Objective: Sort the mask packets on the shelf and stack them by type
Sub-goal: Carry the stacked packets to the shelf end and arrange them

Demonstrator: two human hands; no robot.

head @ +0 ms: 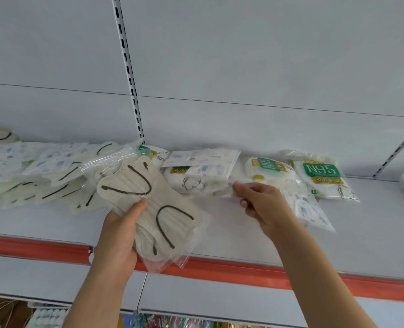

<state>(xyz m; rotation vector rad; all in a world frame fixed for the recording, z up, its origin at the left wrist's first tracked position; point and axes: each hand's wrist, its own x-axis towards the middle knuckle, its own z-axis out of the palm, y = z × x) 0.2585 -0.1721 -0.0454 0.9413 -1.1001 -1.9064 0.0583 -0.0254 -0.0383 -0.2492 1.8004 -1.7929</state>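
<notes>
From my seat at the far end of the feed I see the left hand (119, 235) raised over the front edge of the white shelf (231, 233), its thumb curled across the face of a clear packet of beige masks (153, 209) with black ear loops, the other fingers hidden behind it; more than one clear bag seems to be held there together, though I cannot tell how many. The right hand (260, 204) reaches further in, fingers bent and pinching the near edge of a white packet (224, 189) that lies flat on the shelf just in front of a stack of printed white packets (201, 165). To the right of that hand stand two packets with green N95 labels: one N95 packet (271, 170) close behind the knuckles, and another N95 packet (324, 179) beside it, lying flat with its print upside down to me. A small printed packet (307, 211) lies partly under the right wrist. On the left stretch of the shelf a loose spread of beige mask packets (42, 190) overlaps a row of patterned white packets (18, 159) (the prints are too blurred to read). An orange strip (231, 268) runs along the shelf's front lip, and a slotted upright (127, 69) climbs the back panel.
</notes>
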